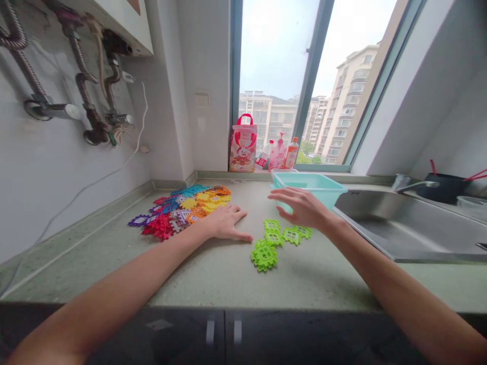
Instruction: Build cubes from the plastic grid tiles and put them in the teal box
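My left hand [226, 222] is open, fingers spread, low over the countertop [213, 279] beside a heap of toothed plastic building pieces [190, 205] in red, blue, purple, yellow, orange and white. Its thumb points toward several lime green window-patterned pieces [273, 238], which lie flat between my two hands. A thicker green group [264, 255] sits nearest to me, apparently a stack. Above and behind the green pieces, my right hand [299, 205] hovers open and curved, with nothing in it. Behind that hand stands a turquoise plastic basin [323, 187], partly hidden by it.
At the window stand a pink bag with a red handle [243, 147], a pump bottle [279, 153] and an orange-capped bottle [292, 153]. A steel sink [403, 218] with a tap [416, 185] lies to the right. Metal hoses [81, 76] and a white cable [110, 172] run along the left wall.
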`<move>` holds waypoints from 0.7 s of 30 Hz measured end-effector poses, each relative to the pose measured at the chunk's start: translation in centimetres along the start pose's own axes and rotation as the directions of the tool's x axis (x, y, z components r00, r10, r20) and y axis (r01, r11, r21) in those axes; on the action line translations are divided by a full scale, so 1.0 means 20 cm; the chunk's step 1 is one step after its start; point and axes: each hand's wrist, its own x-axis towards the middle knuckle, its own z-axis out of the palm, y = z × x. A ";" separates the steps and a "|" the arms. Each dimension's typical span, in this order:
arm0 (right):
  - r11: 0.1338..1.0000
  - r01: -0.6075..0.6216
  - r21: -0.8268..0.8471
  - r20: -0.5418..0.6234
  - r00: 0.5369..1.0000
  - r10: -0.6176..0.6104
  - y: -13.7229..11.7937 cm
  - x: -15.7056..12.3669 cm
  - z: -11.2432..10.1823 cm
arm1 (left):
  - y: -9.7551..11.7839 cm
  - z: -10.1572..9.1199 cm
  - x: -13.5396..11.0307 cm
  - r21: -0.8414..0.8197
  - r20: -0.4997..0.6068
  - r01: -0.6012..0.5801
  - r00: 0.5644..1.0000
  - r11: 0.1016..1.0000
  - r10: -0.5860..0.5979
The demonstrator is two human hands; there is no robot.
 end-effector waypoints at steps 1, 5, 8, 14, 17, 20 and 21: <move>0.994 -0.071 0.080 0.057 0.996 0.067 0.03 -0.01 0.01 | 0.00 0.00 0.00 0.001 0.006 0.000 1.000 1.000 0.000; 0.882 -0.336 0.330 0.361 0.908 0.211 0.10 -0.04 0.05 | 0.00 -0.01 0.00 -0.005 0.019 0.001 1.000 1.000 -0.001; 0.853 -0.367 0.372 0.474 0.865 0.165 0.08 -0.04 0.05 | 0.00 0.00 0.00 -0.005 0.010 0.005 1.000 1.000 -0.004; 0.802 -0.240 0.547 0.480 0.875 -0.066 -0.19 0.01 0.00 | -0.01 0.02 0.01 0.006 -0.004 -0.008 1.000 1.000 0.008; 0.759 -0.210 0.616 0.504 0.846 -0.175 -0.30 0.03 -0.03 | -0.02 0.03 0.02 0.008 -0.006 -0.022 1.000 1.000 0.022; 0.789 -0.189 0.585 0.517 0.836 -0.183 -0.33 0.03 -0.05 | -0.02 0.03 0.01 0.011 -0.011 -0.032 0.999 0.999 0.032; 0.803 -0.176 0.570 0.516 0.837 -0.182 -0.32 0.03 -0.05 | -0.02 0.03 0.01 0.012 -0.012 -0.035 0.999 0.999 0.035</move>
